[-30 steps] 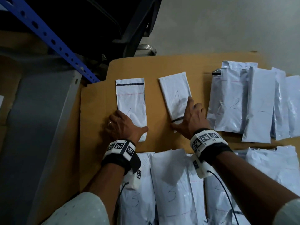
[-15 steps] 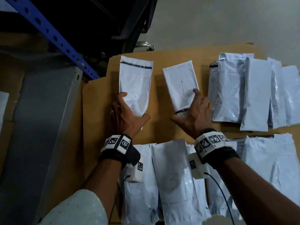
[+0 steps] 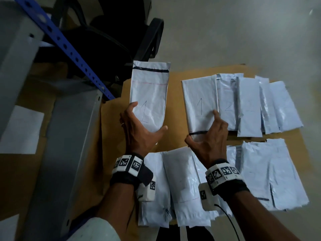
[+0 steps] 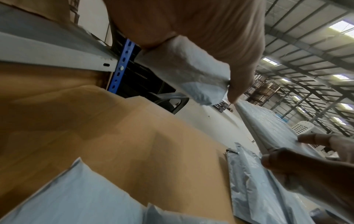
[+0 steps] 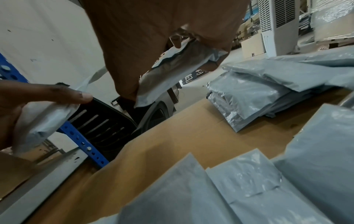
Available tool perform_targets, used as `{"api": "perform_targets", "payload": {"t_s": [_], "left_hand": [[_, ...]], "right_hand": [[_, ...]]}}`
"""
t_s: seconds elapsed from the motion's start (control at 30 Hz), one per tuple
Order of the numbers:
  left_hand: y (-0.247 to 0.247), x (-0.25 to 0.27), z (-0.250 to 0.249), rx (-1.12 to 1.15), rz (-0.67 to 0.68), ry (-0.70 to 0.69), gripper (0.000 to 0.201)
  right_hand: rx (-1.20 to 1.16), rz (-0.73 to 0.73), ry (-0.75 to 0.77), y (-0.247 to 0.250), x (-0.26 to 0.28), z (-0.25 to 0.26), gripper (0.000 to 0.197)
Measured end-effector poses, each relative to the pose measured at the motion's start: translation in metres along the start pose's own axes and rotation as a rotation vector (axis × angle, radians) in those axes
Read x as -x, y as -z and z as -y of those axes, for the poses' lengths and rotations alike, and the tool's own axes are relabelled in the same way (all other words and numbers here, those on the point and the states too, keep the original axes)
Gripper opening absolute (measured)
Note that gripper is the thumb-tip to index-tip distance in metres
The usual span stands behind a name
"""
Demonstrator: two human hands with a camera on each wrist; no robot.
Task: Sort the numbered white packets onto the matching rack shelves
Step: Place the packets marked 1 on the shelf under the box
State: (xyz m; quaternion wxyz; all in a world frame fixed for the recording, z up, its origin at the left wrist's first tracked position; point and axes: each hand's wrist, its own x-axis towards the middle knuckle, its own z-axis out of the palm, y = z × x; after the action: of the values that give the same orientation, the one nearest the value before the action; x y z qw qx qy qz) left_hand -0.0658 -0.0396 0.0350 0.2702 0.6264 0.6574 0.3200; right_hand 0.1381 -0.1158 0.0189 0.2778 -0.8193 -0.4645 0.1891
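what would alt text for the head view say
Seen from above, the left hand and right hand each hold a white packet marked 1, left packet and right packet, above cardboard covered with more white packets.

The two packets marked 1 (image 3: 150, 100) (image 3: 199, 106) are thin white plastic film — crinkled, with a soft sheen. The packets stacked to the right (image 3: 250, 105) look glossier, almost silvery where light catches their folds. They lie on brown corrugated cardboard (image 3: 175, 136), matt and smooth. The rack upright (image 3: 69, 49) is blue-painted perforated metal; the shelf edge (image 3: 73, 136) is grey painted metal, dull and slightly scuffed.
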Motion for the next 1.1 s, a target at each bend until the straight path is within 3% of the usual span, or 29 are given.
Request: {"api": "perform_targets", "payload": {"t_s": [0.43,0.6,0.93,1.1], "left_hand": [[0.076,0.081,-0.094,0.057,-0.04,-0.059,0.116],[0.114,0.129,-0.14,0.068,-0.09,-0.092,0.116],[0.17,0.257,-0.216,0.064,-0.349,-0.098,0.117],[0.213,0.314,-0.233,0.033,-0.491,-0.1,0.118]], "right_hand": [[-0.13,-0.099,-0.056,0.095,0.073,0.045,0.115],[-0.13,-0.134,0.005,0.148,0.108,0.05,0.114],[-0.356,-0.149,0.15,0.256,0.175,0.065,0.113],[-0.402,-0.101,0.292,0.284,0.215,0.081,0.114]]}}
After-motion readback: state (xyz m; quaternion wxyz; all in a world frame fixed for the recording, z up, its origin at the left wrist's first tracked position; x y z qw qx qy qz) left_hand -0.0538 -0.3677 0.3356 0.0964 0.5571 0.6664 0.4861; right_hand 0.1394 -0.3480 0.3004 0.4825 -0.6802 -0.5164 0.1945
